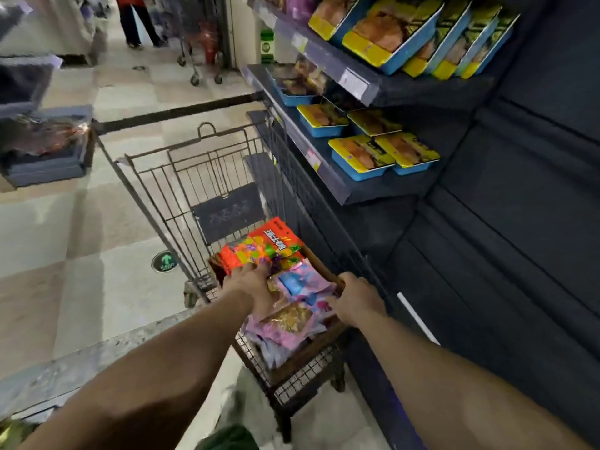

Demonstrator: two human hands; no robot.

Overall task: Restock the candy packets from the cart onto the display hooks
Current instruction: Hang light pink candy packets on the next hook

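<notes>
A wire shopping cart (194, 177) stands in the aisle beside the dark shelving. In its near end lies a pile of candy packets: bright orange ones (263, 246) on the far side, pink and blue ones (298, 287) nearer me. My left hand (250, 280) reaches into the pile and lies on the packets at the edge of the orange ones; its fingertips are hidden among them. My right hand (355, 300) grips the cart's right rim beside the pink packets, fingers curled over the edge.
Dark shelves (341, 186) on the right carry yellow-and-blue boxed goods (363, 157). A second cart (198, 43) and a person (133, 21) stand far down the aisle. Another display (45, 151) juts in from the left. Tiled floor lies left of the cart.
</notes>
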